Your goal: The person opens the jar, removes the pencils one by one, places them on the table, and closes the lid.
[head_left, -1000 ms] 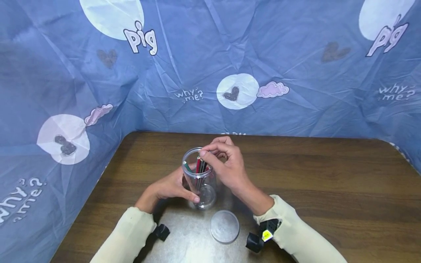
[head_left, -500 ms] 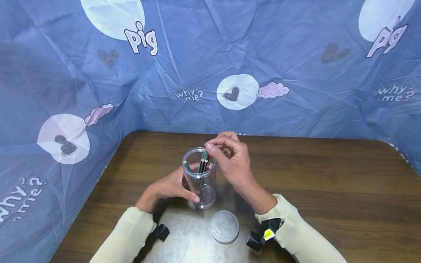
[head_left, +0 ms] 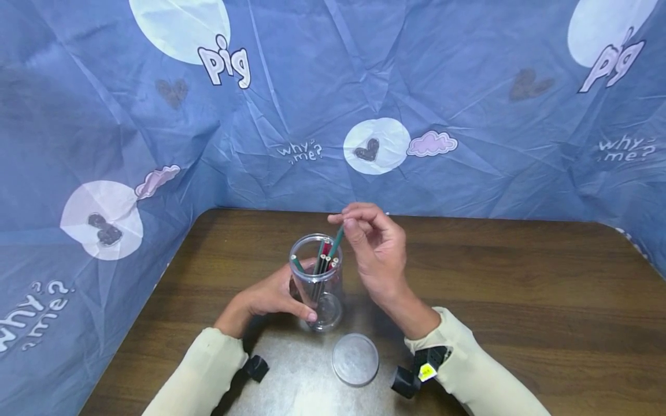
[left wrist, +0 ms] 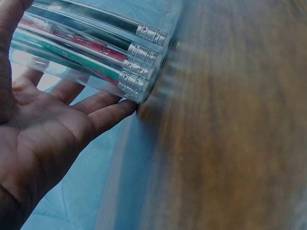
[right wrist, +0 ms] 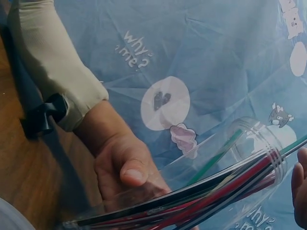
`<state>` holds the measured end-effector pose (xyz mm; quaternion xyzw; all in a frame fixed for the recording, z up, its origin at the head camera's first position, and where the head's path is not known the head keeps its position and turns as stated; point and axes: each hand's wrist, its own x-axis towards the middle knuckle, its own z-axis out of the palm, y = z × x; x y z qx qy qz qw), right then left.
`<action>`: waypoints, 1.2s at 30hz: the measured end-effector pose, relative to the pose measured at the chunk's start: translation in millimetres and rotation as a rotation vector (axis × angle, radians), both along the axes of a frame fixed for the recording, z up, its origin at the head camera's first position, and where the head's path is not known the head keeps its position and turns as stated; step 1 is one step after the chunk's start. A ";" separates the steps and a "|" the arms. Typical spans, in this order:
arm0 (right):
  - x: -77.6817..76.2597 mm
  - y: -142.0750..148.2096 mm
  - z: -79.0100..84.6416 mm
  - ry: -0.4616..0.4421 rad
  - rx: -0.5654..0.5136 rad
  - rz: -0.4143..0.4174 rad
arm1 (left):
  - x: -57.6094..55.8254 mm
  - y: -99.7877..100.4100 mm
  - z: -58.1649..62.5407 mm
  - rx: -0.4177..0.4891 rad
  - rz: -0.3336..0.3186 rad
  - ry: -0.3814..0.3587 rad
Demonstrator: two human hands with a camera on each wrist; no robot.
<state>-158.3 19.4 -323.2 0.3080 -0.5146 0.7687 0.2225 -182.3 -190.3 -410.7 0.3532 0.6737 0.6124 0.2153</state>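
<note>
My left hand [head_left: 270, 294] grips a clear plastic jar [head_left: 329, 315] around its side, thumb in front. Several pencils [head_left: 324, 263] in green, red and black lean inside it, sharpened-end or plain tips up. In the left wrist view, their metal-banded ends [left wrist: 144, 57] lie at the jar's base, with my palm [left wrist: 48, 124] beside it. Above the rim, my right hand [head_left: 382, 254] pinches the top of a green pencil [head_left: 337, 241] between thumb and fingers. That pencil's lower part is still within the jar, and it sticks out past the rim [right wrist: 278, 158] in the right wrist view.
A round translucent lid [head_left: 355, 359] lies flat on the brown wooden table [head_left: 494, 289], in front of the jar. A printed blue cloth [head_left: 291, 104] hangs behind the table and along its left side. Each wrist carries a black camera mount [head_left: 406, 381].
My right hand has risen and moved right from the jar's rim, drawing a green pencil partly up. The left hand and jar have stayed put.
</note>
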 end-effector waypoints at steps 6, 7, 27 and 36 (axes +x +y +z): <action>0.7 1.5 2.8 -0.015 -0.047 0.013 | 0.5 -0.7 0.5 -0.019 0.012 0.004; 0.9 1.5 3.4 -0.021 -0.049 0.016 | 0.7 -1.0 0.4 -0.025 0.014 0.001; -3.4 3.4 4.4 -0.037 -0.026 -0.059 | 1.5 0.4 0.5 -0.018 -0.004 -0.029; -0.2 5.7 4.0 -0.015 -0.009 0.010 | -0.4 1.3 0.4 0.000 -0.021 -0.026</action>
